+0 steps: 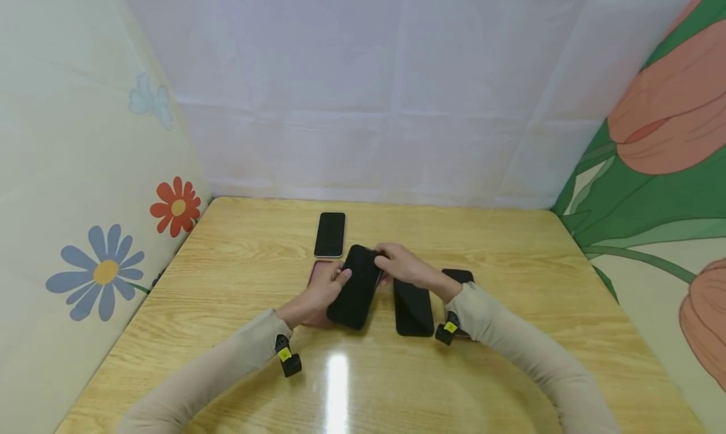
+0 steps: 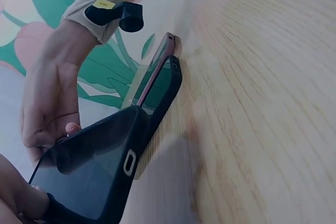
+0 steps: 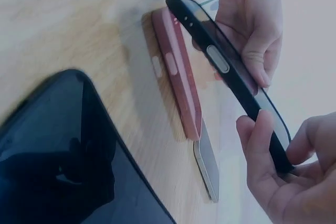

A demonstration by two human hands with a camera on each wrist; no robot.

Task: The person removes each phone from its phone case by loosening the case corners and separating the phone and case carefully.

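Both hands hold a phone in a black case (image 1: 354,289) above the table, tilted. The left hand (image 1: 324,292) grips its left edge, thumb on the screen side. At the top right corner, the right hand (image 1: 405,265) pinches the case between thumb and fingers, seen closely in the right wrist view (image 3: 294,166). A pink case (image 3: 181,77) lies under and beside the left hand. Below the right hand, a black phone (image 1: 413,311) lies on the table (image 1: 255,232).
A phone with a light edge (image 1: 330,234) lies farther back, behind the pink case. Another phone (image 1: 458,275) is partly hidden beneath the right forearm. A white cloth (image 1: 363,106) hangs behind the table, with patterned cloths at both sides.
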